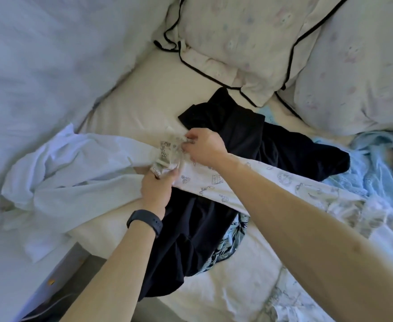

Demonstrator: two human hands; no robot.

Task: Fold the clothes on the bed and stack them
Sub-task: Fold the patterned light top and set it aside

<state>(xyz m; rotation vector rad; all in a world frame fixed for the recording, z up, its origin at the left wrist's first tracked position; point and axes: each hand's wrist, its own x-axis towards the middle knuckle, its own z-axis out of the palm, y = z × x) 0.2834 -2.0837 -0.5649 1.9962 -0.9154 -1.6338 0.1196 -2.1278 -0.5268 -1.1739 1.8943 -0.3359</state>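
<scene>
White printed fabric garment [214,181] gripped by left hand [154,190], pinched by right hand [204,147]; black cloth garment [191,242] underneath toward 6 o'clock may drag along.

A home bedroom — a bed [158,94] with pillows [244,43] and scattered clothes [249,133].

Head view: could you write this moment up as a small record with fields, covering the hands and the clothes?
left hand: grips the end of the printed white garment
right hand: pinches the same garment
under it: dark garment, unfolded
left of hands: plain white cloth, crumpled
far right: light blue garment
folded stack: none visible
</scene>
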